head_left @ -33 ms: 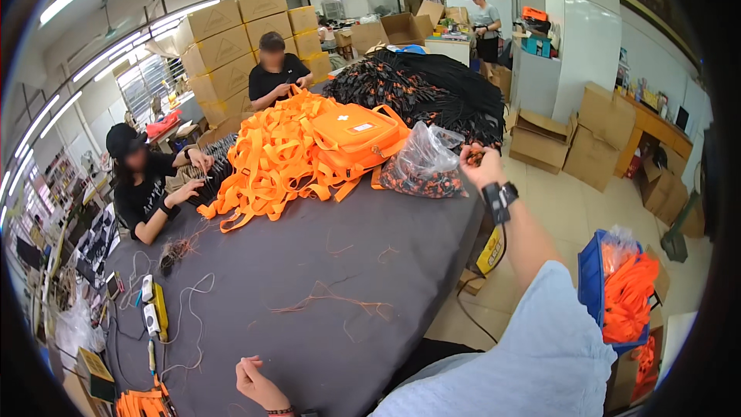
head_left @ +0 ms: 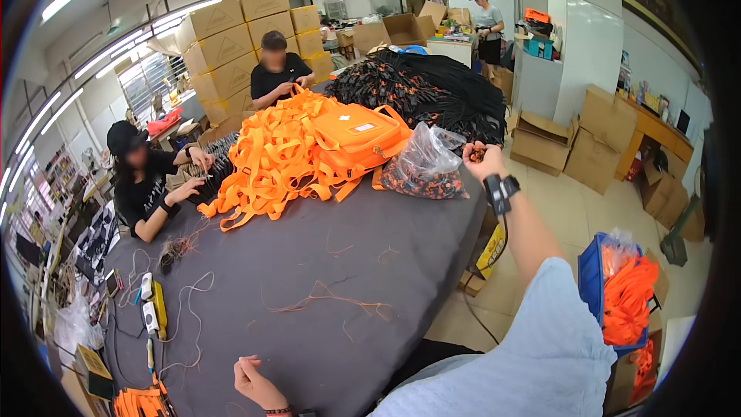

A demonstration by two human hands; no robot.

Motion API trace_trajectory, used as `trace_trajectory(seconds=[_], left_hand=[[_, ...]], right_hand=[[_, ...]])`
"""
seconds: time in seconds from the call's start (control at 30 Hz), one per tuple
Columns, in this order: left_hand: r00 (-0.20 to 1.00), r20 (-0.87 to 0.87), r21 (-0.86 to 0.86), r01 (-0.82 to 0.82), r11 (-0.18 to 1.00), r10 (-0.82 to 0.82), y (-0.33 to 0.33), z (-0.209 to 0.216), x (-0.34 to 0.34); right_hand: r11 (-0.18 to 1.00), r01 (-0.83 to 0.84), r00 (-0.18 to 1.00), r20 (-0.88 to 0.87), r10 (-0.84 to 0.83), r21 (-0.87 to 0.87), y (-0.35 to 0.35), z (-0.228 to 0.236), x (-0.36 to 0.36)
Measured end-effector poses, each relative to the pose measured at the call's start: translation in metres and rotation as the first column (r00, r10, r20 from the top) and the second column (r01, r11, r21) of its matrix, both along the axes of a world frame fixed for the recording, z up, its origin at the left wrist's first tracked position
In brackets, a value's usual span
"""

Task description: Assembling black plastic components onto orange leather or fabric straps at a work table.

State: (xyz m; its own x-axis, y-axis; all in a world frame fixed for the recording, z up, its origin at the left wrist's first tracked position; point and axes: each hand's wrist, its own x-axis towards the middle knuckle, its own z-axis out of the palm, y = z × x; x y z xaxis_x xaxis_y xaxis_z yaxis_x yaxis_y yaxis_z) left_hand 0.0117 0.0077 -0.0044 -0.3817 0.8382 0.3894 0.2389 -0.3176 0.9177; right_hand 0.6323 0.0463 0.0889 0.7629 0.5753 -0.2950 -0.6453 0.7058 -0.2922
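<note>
My right hand (head_left: 484,161), with a dark band and a cable on its wrist, is stretched out past the table's right edge. Its fingers are closed round a handful of small black-and-orange pieces (head_left: 478,154). Right beside it on the table sits a clear plastic bag (head_left: 424,170) with many like pieces in it. Low in the view, my left hand (head_left: 258,383) rests over the near part of the grey table (head_left: 309,262), fingers curled in and nothing visible in them. Loose orange threads (head_left: 332,299) lie a little beyond it.
Orange straps (head_left: 266,150) and an orange bag (head_left: 351,135) are heaped mid-table, with black straps (head_left: 424,89) behind. Two co-workers (head_left: 143,177) (head_left: 274,69) work across the table. A power strip (head_left: 154,309) with cables lies left. A blue crate (head_left: 591,278) stands right.
</note>
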Motion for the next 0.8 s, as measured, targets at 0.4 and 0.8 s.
trace_trajectory(seconds=[0.4,0.8], left_hand=[[0.991,0.078,-0.023,-0.106,0.994,0.107,0.017,-0.013,-0.022],[0.955,-0.148,-0.351,0.191,0.917,-0.256,-0.025,0.028,-0.035]], right_hand=[[0.525,-0.13,0.729,0.278,0.626,-0.841,0.143,-0.019,0.122],[0.802,0.373,-0.552,0.584,0.595,-0.465,-0.06,-0.06,-0.171]])
